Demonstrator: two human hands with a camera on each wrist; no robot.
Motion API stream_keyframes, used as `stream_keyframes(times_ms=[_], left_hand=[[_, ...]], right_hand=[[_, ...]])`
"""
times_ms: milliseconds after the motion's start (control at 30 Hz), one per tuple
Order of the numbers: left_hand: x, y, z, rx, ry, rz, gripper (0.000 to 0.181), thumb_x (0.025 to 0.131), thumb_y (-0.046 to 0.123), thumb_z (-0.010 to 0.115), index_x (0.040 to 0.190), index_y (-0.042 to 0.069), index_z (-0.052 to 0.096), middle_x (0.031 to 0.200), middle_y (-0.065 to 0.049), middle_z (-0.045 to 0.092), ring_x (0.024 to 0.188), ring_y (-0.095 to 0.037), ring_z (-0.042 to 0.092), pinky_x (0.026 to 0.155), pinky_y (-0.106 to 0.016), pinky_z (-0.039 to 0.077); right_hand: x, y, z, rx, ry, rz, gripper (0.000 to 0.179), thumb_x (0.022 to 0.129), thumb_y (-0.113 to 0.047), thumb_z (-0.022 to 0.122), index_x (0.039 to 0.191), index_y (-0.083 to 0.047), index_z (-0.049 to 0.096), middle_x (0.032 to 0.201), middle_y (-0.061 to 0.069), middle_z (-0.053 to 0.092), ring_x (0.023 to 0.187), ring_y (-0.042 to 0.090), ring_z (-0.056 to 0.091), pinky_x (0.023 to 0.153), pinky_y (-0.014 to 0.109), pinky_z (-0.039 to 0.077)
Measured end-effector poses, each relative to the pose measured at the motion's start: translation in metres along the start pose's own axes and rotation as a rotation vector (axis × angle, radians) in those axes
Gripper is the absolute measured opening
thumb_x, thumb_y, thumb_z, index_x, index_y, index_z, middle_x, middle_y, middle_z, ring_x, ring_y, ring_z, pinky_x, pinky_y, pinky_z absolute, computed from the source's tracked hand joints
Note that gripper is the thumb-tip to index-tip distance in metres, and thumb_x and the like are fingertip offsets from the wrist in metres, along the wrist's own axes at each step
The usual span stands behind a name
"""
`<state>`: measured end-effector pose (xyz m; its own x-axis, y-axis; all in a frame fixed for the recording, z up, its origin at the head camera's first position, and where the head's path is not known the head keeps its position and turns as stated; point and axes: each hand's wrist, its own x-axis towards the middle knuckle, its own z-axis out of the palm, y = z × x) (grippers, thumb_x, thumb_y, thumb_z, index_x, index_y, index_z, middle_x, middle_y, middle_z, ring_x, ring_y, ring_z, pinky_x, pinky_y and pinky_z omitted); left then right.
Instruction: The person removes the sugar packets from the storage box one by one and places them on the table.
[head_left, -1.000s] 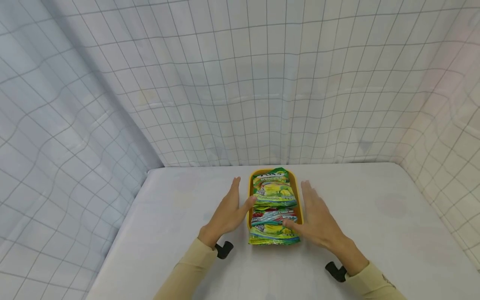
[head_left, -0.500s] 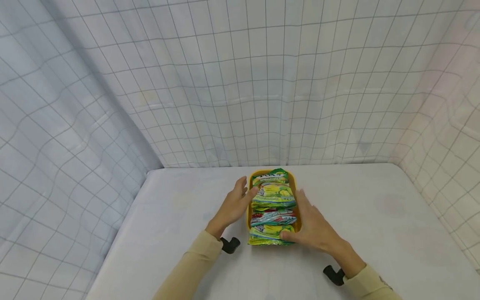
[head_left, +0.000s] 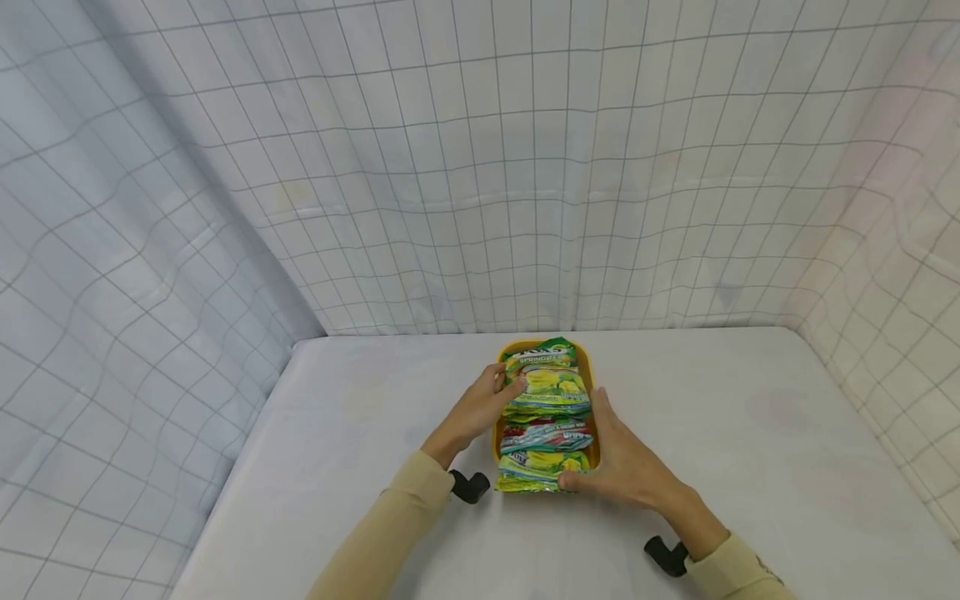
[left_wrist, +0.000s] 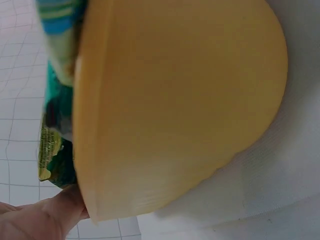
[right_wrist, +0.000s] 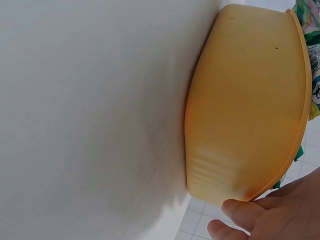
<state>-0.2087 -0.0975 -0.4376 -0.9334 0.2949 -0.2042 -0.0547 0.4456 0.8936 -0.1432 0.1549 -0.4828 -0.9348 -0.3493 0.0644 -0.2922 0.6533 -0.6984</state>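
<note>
A yellow plastic basket (head_left: 596, 457) stands on the white table, filled with green and yellow candy packets (head_left: 551, 387). One red and blue packet (head_left: 545, 434) lies across the middle, and another green and yellow packet (head_left: 528, 471) overhangs the front rim. My left hand (head_left: 474, 408) is at the basket's left rim, its fingers bent and its thumb over the rear packets. In the left wrist view its fingertips (left_wrist: 75, 195) are partly hidden at the rim. My right hand (head_left: 626, 458) lies along the right side, thumb at the front packet; its fingers (right_wrist: 242, 212) reach the basket's far end.
White table cloth (head_left: 360, 400) surrounds the basket. Behind it and on both sides hang white curtains with a grid pattern (head_left: 480, 208). Black wrist mounts (head_left: 470, 487) sit below each hand.
Both hands have closed in on the basket. The left hand has moved right and its fingers have bent over the rim; the right hand has come left against the side.
</note>
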Motion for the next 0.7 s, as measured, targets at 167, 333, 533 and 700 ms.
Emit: stream_keyframes(times_ms=[167,333,533,700], left_hand=[[0.007,-0.003,-0.001,-0.045,-0.030,-0.015,0.081,0.102,0.047,0.058,0.161,0.005,0.022,0.166,-0.018,0.020,0.152,-0.036,0.020,0.117,-0.058,0.026],[0.014,-0.008,-0.003,-0.108,-0.071,0.017,0.078,0.101,0.042,0.063,0.160,0.006,0.027,0.166,-0.015,0.021,0.153,-0.036,0.018,0.118,-0.056,0.026],[0.021,-0.012,-0.005,-0.181,-0.069,0.048,0.076,0.100,0.033,0.068,0.159,0.005,0.029,0.166,-0.014,0.022,0.154,-0.033,0.016,0.120,-0.053,0.024],[0.026,-0.014,-0.004,-0.250,-0.063,0.068,0.075,0.101,0.028,0.067,0.160,0.007,0.027,0.168,-0.011,0.019,0.155,-0.030,0.012,0.121,-0.052,0.021]], right_hand=[[0.000,0.000,0.001,0.024,-0.004,0.002,0.144,0.073,-0.072,0.079,0.161,0.001,-0.009,0.167,0.026,0.002,0.151,0.041,0.017,0.115,0.059,0.030],[0.000,0.000,0.001,0.031,-0.009,-0.003,0.143,0.073,-0.071,0.079,0.161,0.000,-0.008,0.167,0.026,0.001,0.151,0.042,0.017,0.114,0.060,0.030],[0.000,0.000,0.001,0.001,-0.010,0.008,0.140,0.072,-0.072,0.078,0.162,-0.001,-0.001,0.167,0.026,-0.002,0.150,0.045,0.017,0.114,0.062,0.030],[0.001,0.001,0.003,-0.017,-0.018,0.020,0.140,0.072,-0.074,0.077,0.163,-0.002,0.000,0.167,0.026,-0.003,0.149,0.047,0.018,0.113,0.063,0.031]])
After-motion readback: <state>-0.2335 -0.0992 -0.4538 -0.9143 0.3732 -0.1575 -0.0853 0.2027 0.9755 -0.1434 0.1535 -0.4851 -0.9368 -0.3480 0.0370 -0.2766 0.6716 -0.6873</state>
